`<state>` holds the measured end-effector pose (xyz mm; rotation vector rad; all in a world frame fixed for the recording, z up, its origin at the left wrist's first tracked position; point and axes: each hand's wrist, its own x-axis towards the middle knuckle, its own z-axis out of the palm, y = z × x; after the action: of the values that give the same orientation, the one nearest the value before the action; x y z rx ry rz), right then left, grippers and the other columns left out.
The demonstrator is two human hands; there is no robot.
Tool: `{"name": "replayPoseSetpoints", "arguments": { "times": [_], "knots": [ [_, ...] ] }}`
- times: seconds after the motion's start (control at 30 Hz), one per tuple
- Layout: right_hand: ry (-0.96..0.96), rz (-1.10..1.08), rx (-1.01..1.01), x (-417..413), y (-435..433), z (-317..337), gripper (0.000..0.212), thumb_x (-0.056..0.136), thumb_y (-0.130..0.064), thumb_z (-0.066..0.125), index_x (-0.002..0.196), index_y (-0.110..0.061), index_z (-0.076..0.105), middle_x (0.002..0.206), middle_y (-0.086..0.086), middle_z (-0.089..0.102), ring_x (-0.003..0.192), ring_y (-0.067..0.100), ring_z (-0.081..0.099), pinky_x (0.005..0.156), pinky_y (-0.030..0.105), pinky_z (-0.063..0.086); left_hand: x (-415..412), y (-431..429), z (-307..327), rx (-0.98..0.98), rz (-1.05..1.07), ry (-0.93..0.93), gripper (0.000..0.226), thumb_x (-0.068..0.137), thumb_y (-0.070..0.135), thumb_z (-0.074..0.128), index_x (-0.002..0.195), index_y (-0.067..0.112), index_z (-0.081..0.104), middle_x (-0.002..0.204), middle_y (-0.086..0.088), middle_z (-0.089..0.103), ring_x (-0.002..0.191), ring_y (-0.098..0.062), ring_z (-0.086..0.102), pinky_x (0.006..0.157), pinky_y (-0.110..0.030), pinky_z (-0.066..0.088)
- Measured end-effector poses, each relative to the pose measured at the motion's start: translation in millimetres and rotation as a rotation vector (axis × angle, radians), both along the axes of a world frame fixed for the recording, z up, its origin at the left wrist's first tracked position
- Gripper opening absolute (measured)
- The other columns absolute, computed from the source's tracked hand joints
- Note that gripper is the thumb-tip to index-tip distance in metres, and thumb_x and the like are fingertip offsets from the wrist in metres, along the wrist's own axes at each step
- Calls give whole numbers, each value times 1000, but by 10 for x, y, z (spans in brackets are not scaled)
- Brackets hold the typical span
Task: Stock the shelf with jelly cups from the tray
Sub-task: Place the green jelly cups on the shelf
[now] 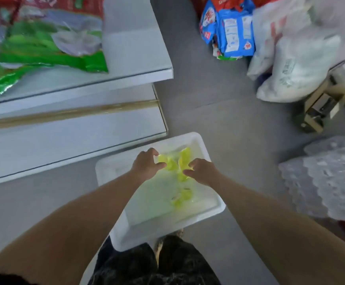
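A white tray lies on the grey floor in front of my legs. Several yellow-green jelly cups sit bunched in its far half, and a few more jelly cups lie nearer the middle. Both my hands reach down into the tray. My left hand has its fingers curled round the left side of the far bunch. My right hand curls its fingers against the right side of the same bunch. The white shelf stands to the left, with its lower boards bare.
Green and red snack bags lie on the upper shelf board. Blue packets and white plastic bags are piled on the floor at the back right. Bubble wrap lies to the right of the tray.
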<state>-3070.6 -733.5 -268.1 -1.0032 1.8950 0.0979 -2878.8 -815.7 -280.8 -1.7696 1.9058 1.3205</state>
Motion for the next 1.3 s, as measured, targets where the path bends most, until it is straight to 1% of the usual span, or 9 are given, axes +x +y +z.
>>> {"name": "replayPoseSetpoints", "arguments": {
  "times": [0.17, 0.3, 0.37, 0.5, 0.6, 0.73, 0.87, 1.1, 1.3],
  "knots": [
    [-67, -159, 153, 122, 387, -569, 51, 87, -49, 67, 128, -20, 60, 131, 3, 61, 122, 17, 55, 94, 21, 39, 12, 43, -567, 110, 21, -4, 67, 81, 46, 73, 139, 26, 45, 126, -15, 55, 118, -26, 55, 93, -31, 41],
    [-101, -293, 171, 121, 548, -893, 54, 87, -40, 71, 134, -19, 55, 135, 3, 56, 125, 21, 52, 94, 23, 37, -58, -26, -922, 149, 28, 18, 77, 84, 44, 71, 149, 33, 33, 129, -17, 50, 120, -28, 52, 89, -27, 39],
    [-91, -343, 160, 116, 538, -1039, 54, 85, -39, 73, 133, -19, 56, 132, 5, 58, 122, 21, 53, 94, 24, 38, -111, -82, -1051, 157, 45, 39, 79, 85, 42, 71, 151, 35, 29, 132, -17, 48, 121, -30, 51, 94, -30, 41],
    [-102, -453, 187, 111, 463, -1255, 50, 82, -35, 77, 126, -17, 62, 121, 1, 58, 117, 17, 56, 85, 18, 38, -203, -148, -1266, 170, 39, 46, 71, 86, 42, 71, 148, 34, 37, 138, -15, 49, 128, -30, 47, 102, -32, 38],
    [-59, -451, 197, 134, 439, -1374, 48, 78, -36, 81, 119, -15, 66, 117, 3, 61, 113, 20, 58, 89, 24, 44, -227, -151, -1375, 164, 74, 72, 64, 83, 40, 73, 141, 32, 48, 137, -10, 53, 126, -27, 49, 100, -29, 38],
    [-29, -454, 207, 184, 480, -1507, 49, 72, -38, 84, 112, -16, 68, 114, 3, 66, 106, 20, 60, 88, 28, 47, -198, -106, -1465, 177, 227, 128, 54, 78, 32, 79, 128, 30, 58, 118, -2, 59, 115, -22, 56, 93, -32, 47],
    [-7, -456, 201, 230, 514, -1596, 45, 71, -36, 85, 106, -17, 65, 107, 0, 66, 96, 17, 58, 78, 25, 44, -115, -37, -1569, 192, 335, 171, 48, 73, 33, 83, 115, 32, 59, 116, 1, 61, 113, -16, 56, 89, -33, 50],
    [-7, -477, 147, 275, 554, -1667, 44, 70, -40, 85, 104, -19, 66, 97, -4, 64, 95, 18, 60, 83, 31, 51, -164, 5, -1680, 181, 389, 150, 57, 73, 37, 83, 125, 33, 59, 118, -6, 55, 106, -19, 57, 87, -28, 46],
    [-18, -506, 79, 298, 610, -1536, 42, 73, -43, 81, 104, -20, 65, 96, -5, 61, 95, 18, 60, 84, 31, 51, -112, 96, -1613, 244, 623, 224, 51, 65, 31, 85, 112, 36, 66, 107, -5, 62, 99, -23, 64, 92, -36, 53]
  ]
}}
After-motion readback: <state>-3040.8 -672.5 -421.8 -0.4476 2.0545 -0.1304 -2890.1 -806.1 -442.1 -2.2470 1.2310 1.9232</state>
